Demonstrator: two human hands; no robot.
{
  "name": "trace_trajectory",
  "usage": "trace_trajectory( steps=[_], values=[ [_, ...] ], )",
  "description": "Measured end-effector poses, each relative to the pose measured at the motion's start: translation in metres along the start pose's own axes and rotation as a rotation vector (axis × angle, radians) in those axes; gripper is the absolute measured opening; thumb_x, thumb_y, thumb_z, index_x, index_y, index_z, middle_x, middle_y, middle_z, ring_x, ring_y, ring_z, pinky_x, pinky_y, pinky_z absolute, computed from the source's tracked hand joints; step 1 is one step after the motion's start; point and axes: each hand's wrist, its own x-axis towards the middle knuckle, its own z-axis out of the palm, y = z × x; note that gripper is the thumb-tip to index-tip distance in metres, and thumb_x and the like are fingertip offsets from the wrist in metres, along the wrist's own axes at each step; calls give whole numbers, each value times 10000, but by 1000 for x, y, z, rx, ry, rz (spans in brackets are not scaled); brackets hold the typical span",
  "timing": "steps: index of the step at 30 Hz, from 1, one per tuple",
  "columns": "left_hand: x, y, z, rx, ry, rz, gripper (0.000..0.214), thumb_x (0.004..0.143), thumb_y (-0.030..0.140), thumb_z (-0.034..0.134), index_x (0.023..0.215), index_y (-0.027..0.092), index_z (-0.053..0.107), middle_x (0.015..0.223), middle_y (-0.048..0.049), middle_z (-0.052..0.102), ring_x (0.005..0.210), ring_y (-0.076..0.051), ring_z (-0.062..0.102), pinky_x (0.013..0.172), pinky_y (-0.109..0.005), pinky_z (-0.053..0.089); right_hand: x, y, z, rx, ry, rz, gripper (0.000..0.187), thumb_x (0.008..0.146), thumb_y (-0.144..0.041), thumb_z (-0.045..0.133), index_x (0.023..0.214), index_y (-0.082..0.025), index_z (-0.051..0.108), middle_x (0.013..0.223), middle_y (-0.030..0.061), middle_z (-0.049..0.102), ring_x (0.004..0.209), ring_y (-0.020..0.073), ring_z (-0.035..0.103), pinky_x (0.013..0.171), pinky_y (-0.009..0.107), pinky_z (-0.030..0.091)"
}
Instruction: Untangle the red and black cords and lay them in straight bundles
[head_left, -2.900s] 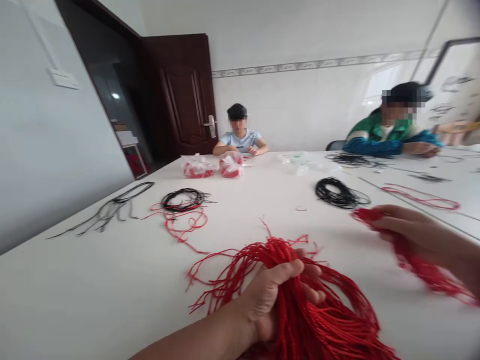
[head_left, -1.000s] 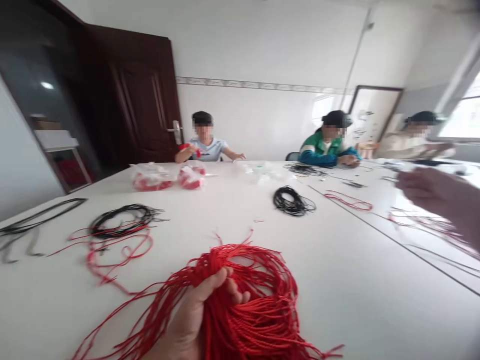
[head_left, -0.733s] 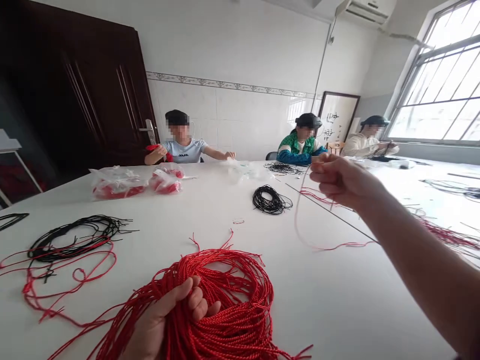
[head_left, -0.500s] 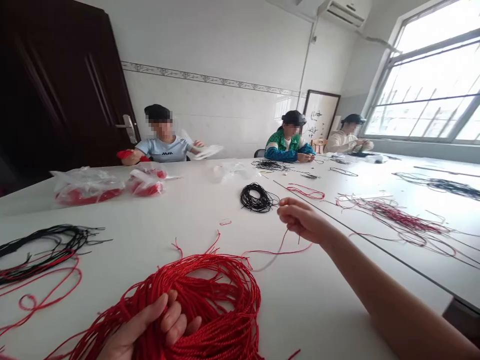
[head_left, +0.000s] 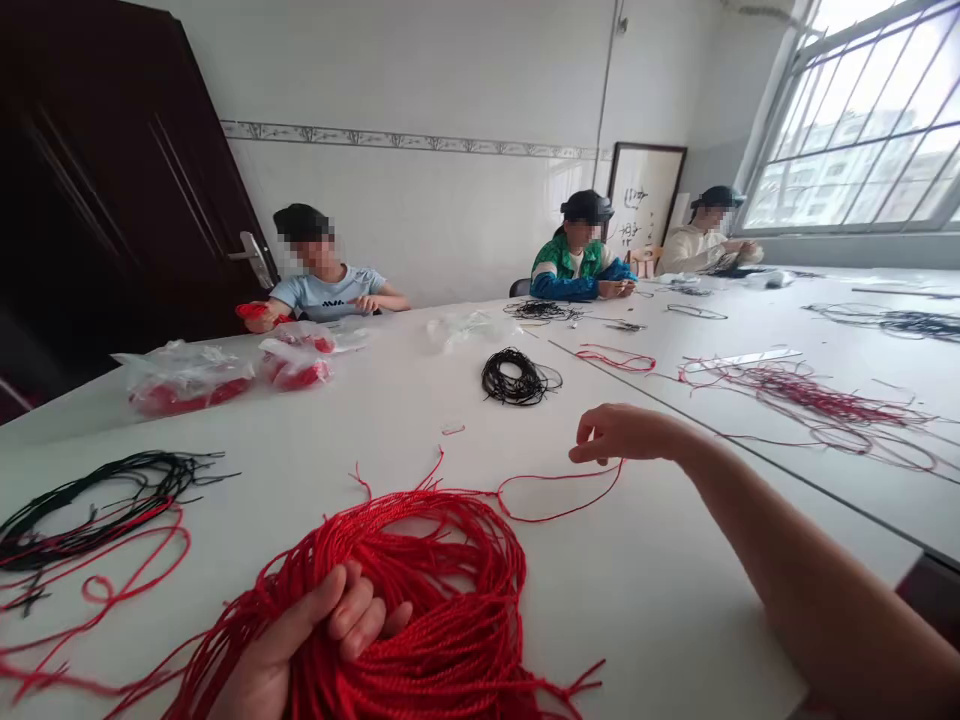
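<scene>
Closest to me, my left hand curls its fingers tight into the red cord bundle, which lies heaped on the white table at the bottom edge. Further out, my right hand pinches the end of a single red cord, whose loop trails back to the bundle. Beyond lie a black cord coil and, rightward, loose red cords. Plastic bags sit far left, before three seated people.
</scene>
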Motion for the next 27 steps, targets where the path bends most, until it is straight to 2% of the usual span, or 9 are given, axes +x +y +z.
trace_trajectory(
  steps=[5, 8, 10, 13, 15, 17, 20, 23, 27],
  values=[
    [-9, 2, 10, -71, -34, -30, 168, 753, 65, 428, 636, 151, 513, 506, 62, 414, 473, -45, 407, 818, -367, 463, -17, -19, -1, 139, -295, -192, 381, 693, -549, 504, 847, -213, 599, 619, 14, 592, 520, 106, 436, 469, 228, 307],
    [-11, 1, 12, -92, -54, -54, 136, 755, 125, 474, 634, 142, 534, 507, 51, 436, 480, -53, 438, 806, -357, 469, -22, -23, 1, 141, -308, -263, 369, 692, -521, 527, 910, -228, 582, 623, 5, 562, 554, 115, 459, 482, 228, 320],
    [-12, 0, 10, -94, -31, -51, 99, 745, 149, 506, 663, 139, 560, 547, 33, 492, 501, -60, 472, 791, -349, 475, -23, -22, 5, 30, -261, -220, 425, 601, -511, 616, 922, -235, 577, 701, 13, 571, 588, 132, 487, 494, 241, 339],
    [-12, 0, 5, -94, 15, -34, 47, 727, 163, 544, 713, 152, 587, 667, 3, 575, 527, -65, 505, 750, -347, 487, -20, -18, 10, -162, -195, -103, 437, 460, -478, 702, 790, -208, 606, 724, 23, 557, 564, 139, 479, 468, 250, 328],
    [-12, 2, 5, -93, 23, -17, 31, 713, 164, 562, 715, 160, 592, 727, -7, 602, 530, -67, 515, 746, -352, 488, -18, -17, 11, -159, -253, -95, 339, 471, -452, 692, 649, -177, 604, 615, 10, 522, 484, 108, 422, 430, 236, 282],
    [-13, 7, 7, -78, 42, 10, 19, 700, 157, 574, 707, 164, 591, 779, -13, 619, 535, -69, 526, 744, -347, 490, -17, -19, 11, -72, -319, -147, 286, 530, -431, 662, 575, -159, 585, 516, -17, 458, 432, 73, 348, 415, 222, 240],
    [-14, 18, 19, -32, 31, 43, 19, 698, 153, 576, 704, 170, 584, 872, -24, 626, 548, -72, 537, 712, -334, 499, -19, -30, 7, 67, -280, -241, 286, 653, -451, 566, 652, -164, 570, 500, -48, 389, 433, 51, 291, 418, 206, 223],
    [-13, 29, 43, 30, -108, 39, 15, 713, 162, 561, 707, 164, 574, 949, -39, 614, 581, -76, 546, 715, -324, 493, -22, -53, 5, 387, -171, -370, 304, 740, -476, 472, 739, -175, 516, 504, -65, 365, 418, 41, 255, 398, 192, 197],
    [-7, 35, 81, 84, -239, 13, 52, 713, 211, 570, 710, 160, 564, 878, -43, 620, 663, -132, 586, 682, -315, 493, -26, -99, 6, 792, -89, -475, 278, 738, -441, 512, 707, -167, 480, 553, -37, 462, 401, 29, 261, 374, 184, 195]
  ],
)
